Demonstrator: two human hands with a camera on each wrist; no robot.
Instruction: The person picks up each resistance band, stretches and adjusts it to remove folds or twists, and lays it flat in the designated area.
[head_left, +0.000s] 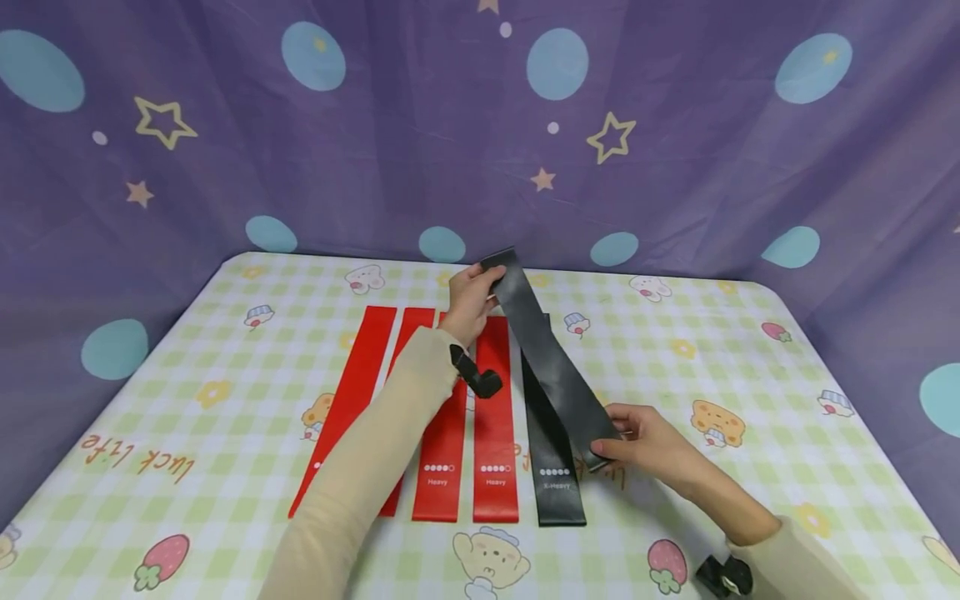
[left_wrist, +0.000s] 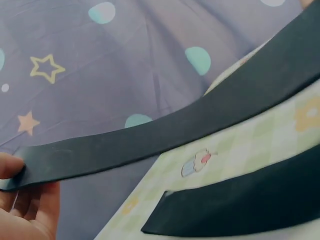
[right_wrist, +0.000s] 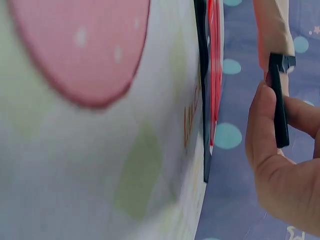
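Note:
A black resistance band is stretched slantwise above the table, held at both ends. My left hand pinches its far upper end between thumb and fingers, and the left wrist view shows the thumb on top. The near lower end is pinched by my right hand; in the right wrist view that hand grips the band edge-on. Under it lies a second black band marked X-Heavy. To its left, several red bands marked Heavy lie side by side, partly hidden by my left arm.
A checked tablecloth with cartoon prints covers the table. Behind it hangs a purple curtain with stars and blue dots. A black camera mount is strapped on my left wrist and another on my right.

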